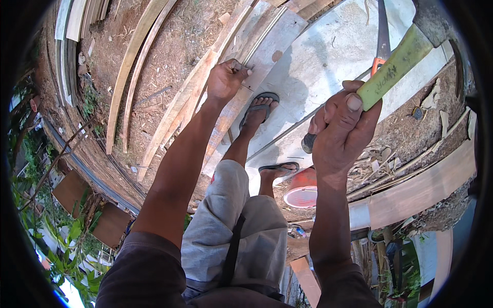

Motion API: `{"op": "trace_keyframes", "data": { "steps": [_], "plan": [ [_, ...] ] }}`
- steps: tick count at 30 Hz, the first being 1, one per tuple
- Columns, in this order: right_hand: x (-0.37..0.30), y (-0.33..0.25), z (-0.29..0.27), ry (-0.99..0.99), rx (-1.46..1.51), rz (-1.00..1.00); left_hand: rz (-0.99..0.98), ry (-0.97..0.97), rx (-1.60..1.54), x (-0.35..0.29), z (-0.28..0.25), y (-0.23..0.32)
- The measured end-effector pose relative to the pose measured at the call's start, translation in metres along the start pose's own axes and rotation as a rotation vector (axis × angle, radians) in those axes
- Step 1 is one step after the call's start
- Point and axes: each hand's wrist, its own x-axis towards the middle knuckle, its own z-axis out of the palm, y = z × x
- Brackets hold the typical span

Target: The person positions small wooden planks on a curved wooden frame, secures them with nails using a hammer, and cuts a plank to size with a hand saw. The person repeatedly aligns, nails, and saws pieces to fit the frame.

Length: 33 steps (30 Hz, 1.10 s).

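Note:
My right hand [343, 128] is wrapped round the yellow-green handle of a hammer [395, 69]. Its dark grip end pokes out below my fist, and its grey metal head is raised at the upper right, partly cut off by the picture's rim. Over a pale wooden plank [272, 43], my left hand [227, 79] is closed in a pinch, thumb against fingers. Something small and thin may stick out at its fingertips, too small to make out. A handsaw [382, 33] with an orange handle lies behind the hammer on a light-coloured sheet [328, 66].
My sandalled feet stand by the plank and on the sheet. Long wooden strips [136, 66] lie on the dirt at the left. A red bucket [302, 192] is tipped beside my right foot. A wide board [421, 197] and wood scraps [377, 164] lie at the right.

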Motion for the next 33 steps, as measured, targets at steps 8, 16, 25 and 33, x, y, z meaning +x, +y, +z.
{"op": "trace_keyframes", "data": {
  "steps": [8, 16, 25, 33],
  "plan": [
    [0.016, -0.008, 0.01, -0.228, -0.457, 0.301, -0.107, -0.073, 0.157, -0.003, -0.008, 0.003],
    [0.008, -0.009, 0.038, -0.127, -0.568, 0.136, -0.035, 0.059, 0.341, -0.057, 0.023, -0.032],
    [0.019, -0.041, 0.026, 0.206, 0.398, -0.041, 0.089, 0.022, 0.255, -0.057, 0.014, -0.047],
    [0.01, 0.002, 0.017, -0.319, -0.466, 0.224, 0.125, 0.035, 0.24, -0.046, 0.015, -0.047]
  ]
}}
